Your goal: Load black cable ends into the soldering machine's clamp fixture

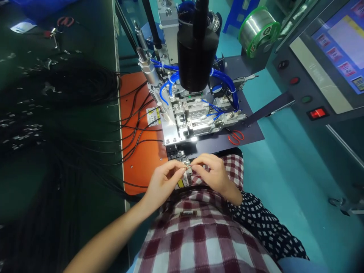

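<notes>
In front of the machine's near end, both hands come together with pinched fingertips. My left hand is shut on a thin wire end, its thumb and index finger pressed together. Right beside it, my right hand pinches the same thin, pale wire from the other side; its exact shape is too small to tell. Just below the fingertips is a metal fixture with a yellow label. Several black cables cross the orange plate on the left, and some run into the metal clamps of the machine.
A dark cylinder hangs over the machine. Red-handled scissors lie on the dark base plate. A solder wire spool stands behind, with a control panel at right. Bundled black cables cover the dark table on the left.
</notes>
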